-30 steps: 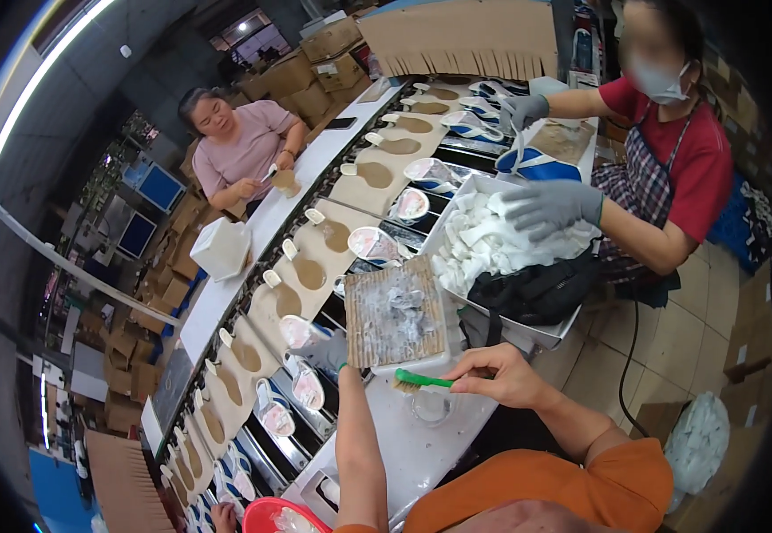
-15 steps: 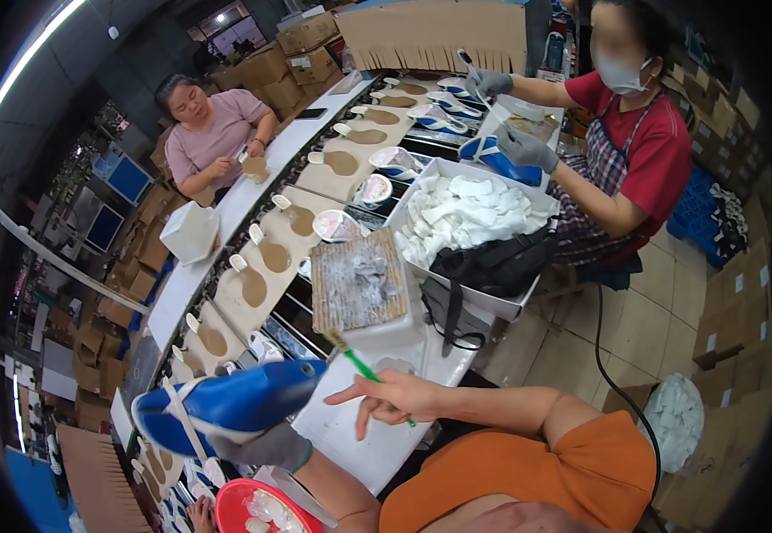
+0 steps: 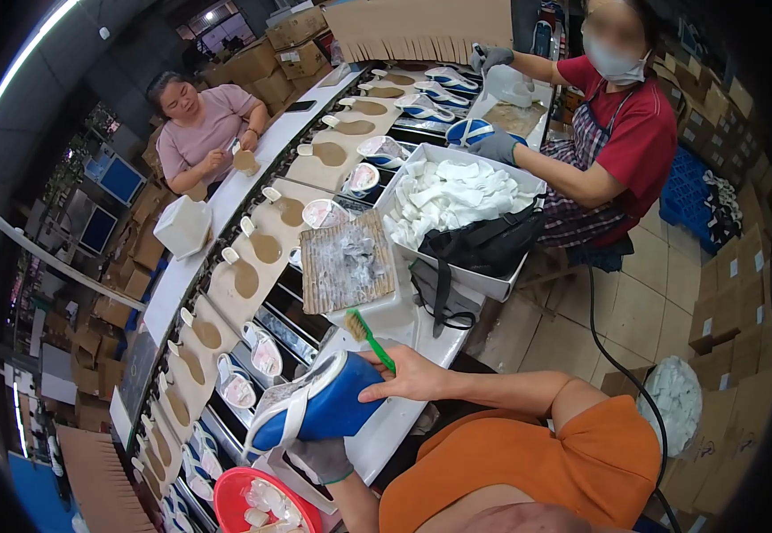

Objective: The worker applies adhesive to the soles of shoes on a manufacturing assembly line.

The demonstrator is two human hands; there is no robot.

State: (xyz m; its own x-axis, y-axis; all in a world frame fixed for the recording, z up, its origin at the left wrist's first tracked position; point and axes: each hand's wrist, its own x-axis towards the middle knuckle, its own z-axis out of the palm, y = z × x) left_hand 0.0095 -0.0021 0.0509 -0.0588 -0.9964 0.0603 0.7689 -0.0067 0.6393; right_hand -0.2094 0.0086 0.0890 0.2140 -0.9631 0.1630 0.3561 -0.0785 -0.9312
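Observation:
A blue shoe last (image 3: 343, 410) with white sandal straps (image 3: 295, 416) round it lies tilted in front of me, its pale sole side turned up. Under its toe end, my left hand (image 3: 324, 458) in a grey glove is closed on it. My bare right hand (image 3: 411, 375) grips a green-handled brush (image 3: 371, 340), bristles pointing up and away. The fingers of that hand also touch the last's heel end. Just beyond the brush, a ribbed board (image 3: 315, 282) smeared with grey-white residue rests on a white container.
A conveyor (image 3: 217, 298) carries soles and blue lasts past my left. A red basin (image 3: 230, 497) stands near my left forearm. White cloths and a black bag fill a box (image 3: 492, 282) ahead. Co-workers sit across the line (image 3: 208, 133) and at the far right (image 3: 621, 142).
My left hand has brought the shoe last rightward and turned its sole side up. My right hand, still holding the brush, now touches its heel. The far-right co-worker's last has been lowered and turned.

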